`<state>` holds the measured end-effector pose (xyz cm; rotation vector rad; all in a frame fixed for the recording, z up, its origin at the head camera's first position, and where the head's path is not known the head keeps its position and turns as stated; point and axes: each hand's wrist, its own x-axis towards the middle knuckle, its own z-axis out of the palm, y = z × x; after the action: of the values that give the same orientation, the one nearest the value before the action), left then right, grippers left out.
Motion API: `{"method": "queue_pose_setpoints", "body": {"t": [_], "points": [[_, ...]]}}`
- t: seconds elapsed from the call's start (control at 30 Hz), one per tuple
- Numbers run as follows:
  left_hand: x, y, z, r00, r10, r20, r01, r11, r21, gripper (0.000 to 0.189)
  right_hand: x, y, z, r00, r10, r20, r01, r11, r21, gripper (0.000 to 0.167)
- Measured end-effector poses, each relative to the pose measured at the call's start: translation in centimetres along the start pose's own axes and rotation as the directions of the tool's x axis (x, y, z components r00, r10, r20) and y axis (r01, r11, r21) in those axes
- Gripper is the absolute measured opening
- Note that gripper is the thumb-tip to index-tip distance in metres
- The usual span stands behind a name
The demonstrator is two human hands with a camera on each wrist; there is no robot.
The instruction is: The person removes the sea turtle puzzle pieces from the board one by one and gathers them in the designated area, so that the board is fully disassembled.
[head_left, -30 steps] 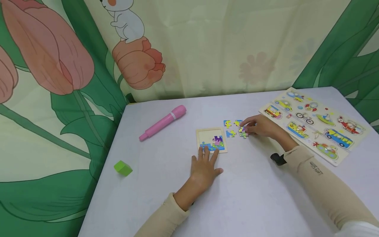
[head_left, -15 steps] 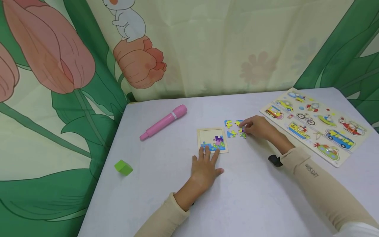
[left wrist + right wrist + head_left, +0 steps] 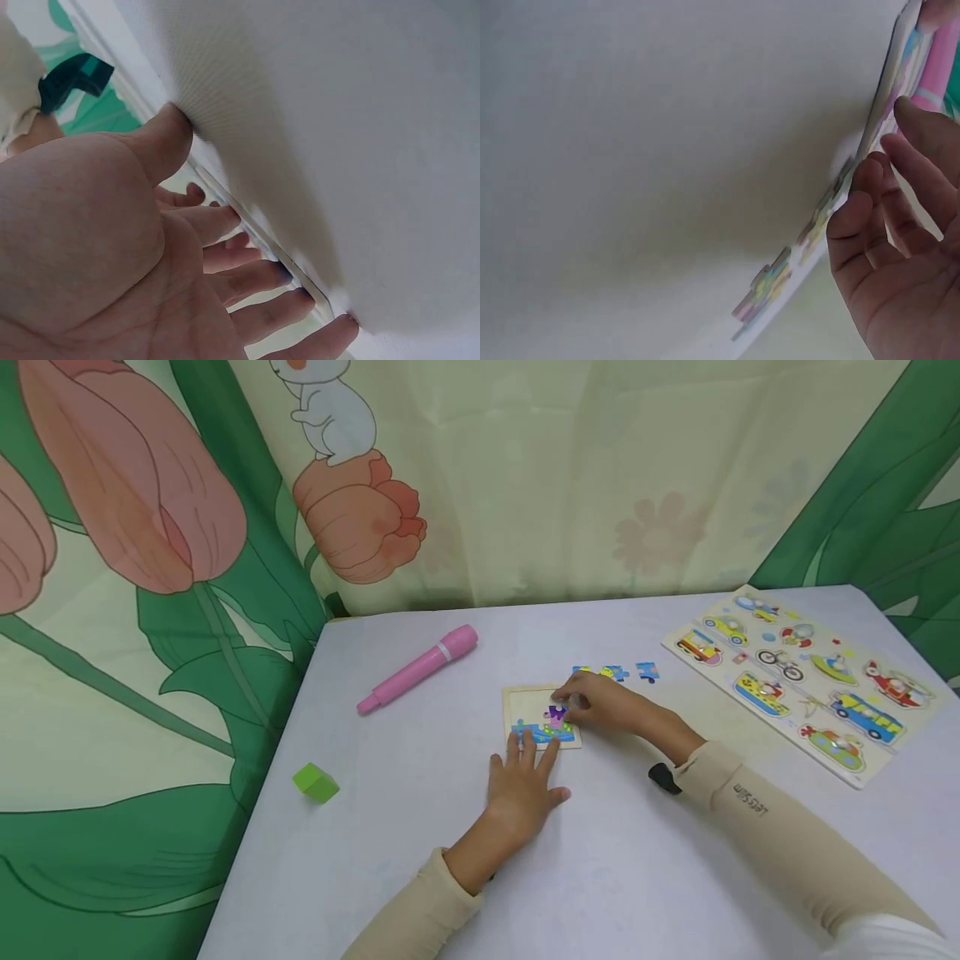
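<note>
In the head view, a small wooden puzzle tray [image 3: 527,700] lies on the white table [image 3: 450,860]. Its lower right part is filled by fitted pieces: a blue strip [image 3: 534,732] along the near side and a purple piece [image 3: 555,712] above it; pale base shows toward eleven o'clock. At the tray's six o'clock is the left hand [image 3: 517,795], fingers spread wide, fingertips on the near rim. The right hand [image 3: 611,702] comes in from three o'clock, its thumb and forefinger bent toward each other above the tray's right side. Loose puzzle pieces [image 3: 647,671] lie at two o'clock, some partly behind that hand. Toward ten o'clock lies a pink pen-shaped object [image 3: 408,676], between eight and nine a green block [image 3: 316,782], and well apart near three o'clock a vehicle picture board [image 3: 798,685]. A tulip-print curtain [image 3: 540,485] hangs behind.

In the left wrist view, the left palm fills the region around eight o'clock, fingers extended along the tray's edge and gripping nothing.

In the right wrist view, the tray stands edge-on near two o'clock and loose pieces lie between four and five. The right fingers are curled with a narrow gap; with this blur, I cannot tell whether they pinch a piece.
</note>
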<state>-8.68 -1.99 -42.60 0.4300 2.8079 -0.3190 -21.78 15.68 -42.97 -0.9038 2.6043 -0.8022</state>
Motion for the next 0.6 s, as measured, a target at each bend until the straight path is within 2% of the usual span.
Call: {"method": "queue_pose_setpoints", "body": {"t": [0.23,0.47,0.6], "points": [[-0.14,0.09,-0.09,1.000,-0.004,0.000,0.004,1.000,0.002,0.074,0.23,-0.41,0.35,1.000,-0.012,0.025,0.011,0.999,0.031,0.025],[-0.23,0.02,-0.17,1.000,-0.003,-0.003,0.003,1.000,0.002,0.074,0.32,-0.55,0.42,1.000,0.016,0.017,-0.017,0.998,0.053,0.023],[-0.14,-0.01,-0.15,1.000,-0.002,0.000,0.002,1.000,0.002,0.074,0.19,-0.50,0.44,1.000,0.000,0.001,0.000,0.998,0.067,0.024]]}}
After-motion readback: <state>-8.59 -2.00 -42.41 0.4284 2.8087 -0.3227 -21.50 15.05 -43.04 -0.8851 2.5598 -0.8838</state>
